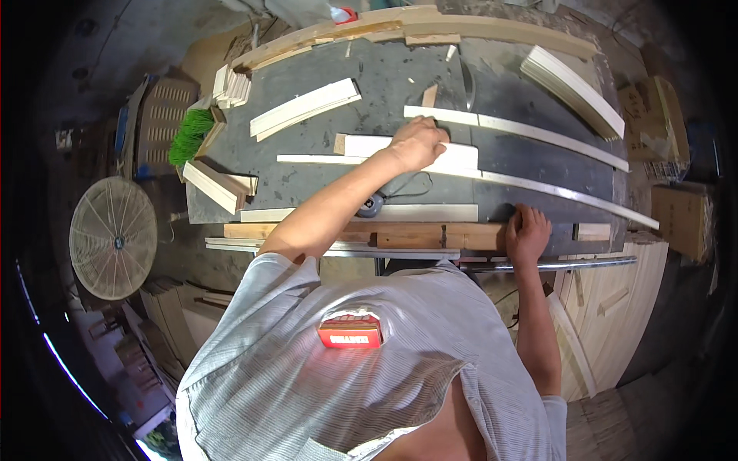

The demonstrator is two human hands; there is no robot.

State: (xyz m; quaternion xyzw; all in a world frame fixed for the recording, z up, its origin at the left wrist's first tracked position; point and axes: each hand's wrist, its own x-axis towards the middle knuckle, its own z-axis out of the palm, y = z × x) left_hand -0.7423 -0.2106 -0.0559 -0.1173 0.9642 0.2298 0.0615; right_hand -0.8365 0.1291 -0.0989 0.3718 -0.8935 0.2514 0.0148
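Reaching over the middle of the table, my left hand [419,144] is closed on a short white board [460,157]. A long thin white strip [538,189] lies along this board's near edge, and a second long strip [530,133] runs just beyond. My right hand [529,232] rests at the near edge on a brown wooden beam [411,234], its fingers loosely bent and apart, holding nothing I can see. Between my left forearm and the near edge sits a dark round tool with a cord [371,205], partly hidden by the arm.
Stacked white boards lie at far right [576,92] and left of centre [306,107]. Short pieces [211,187] and a green-bristled brush [191,137] are at the left edge. A curved wooden rail [415,29] borders the far side. A round fan [114,238] stands left of the dark table [307,188].
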